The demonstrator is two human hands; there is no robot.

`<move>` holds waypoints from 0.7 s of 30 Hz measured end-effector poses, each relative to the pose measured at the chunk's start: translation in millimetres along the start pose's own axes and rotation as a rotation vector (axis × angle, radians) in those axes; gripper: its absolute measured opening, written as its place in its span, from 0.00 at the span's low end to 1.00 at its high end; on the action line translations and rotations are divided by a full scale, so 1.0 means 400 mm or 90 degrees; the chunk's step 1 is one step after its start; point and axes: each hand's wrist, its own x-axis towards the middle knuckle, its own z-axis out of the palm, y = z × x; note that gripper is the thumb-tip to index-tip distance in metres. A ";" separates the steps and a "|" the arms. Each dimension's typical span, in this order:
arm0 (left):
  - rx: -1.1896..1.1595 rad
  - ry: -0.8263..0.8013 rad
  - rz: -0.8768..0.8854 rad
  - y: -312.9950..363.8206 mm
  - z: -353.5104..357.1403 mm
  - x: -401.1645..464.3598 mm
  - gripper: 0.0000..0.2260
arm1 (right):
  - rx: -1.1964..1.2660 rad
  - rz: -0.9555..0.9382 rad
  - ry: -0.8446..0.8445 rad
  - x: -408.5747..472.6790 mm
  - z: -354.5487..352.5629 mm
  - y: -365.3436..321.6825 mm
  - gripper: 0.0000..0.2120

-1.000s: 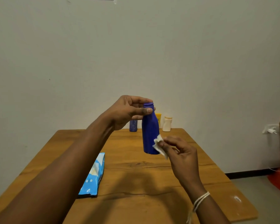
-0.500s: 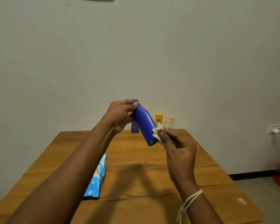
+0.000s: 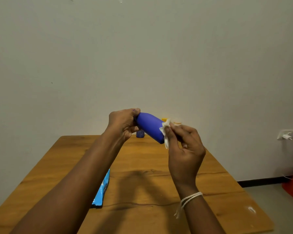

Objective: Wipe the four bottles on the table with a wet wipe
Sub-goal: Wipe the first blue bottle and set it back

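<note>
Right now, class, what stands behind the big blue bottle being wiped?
Behind the big blue bottle, at the table's far edge, stand a small blue bottle and a yellow-capped one. The right hand with the wipe hides most of the yellow-capped bottle.

The blue bottle [image 3: 149,126] hides its cap inside the left hand [image 3: 122,123]; behind it, the small bottle [image 3: 140,133] and maybe two more mostly vanish.
</note>
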 end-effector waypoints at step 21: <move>-0.068 -0.071 -0.056 0.010 -0.023 0.002 0.05 | 0.225 0.187 0.080 -0.025 0.028 -0.025 0.09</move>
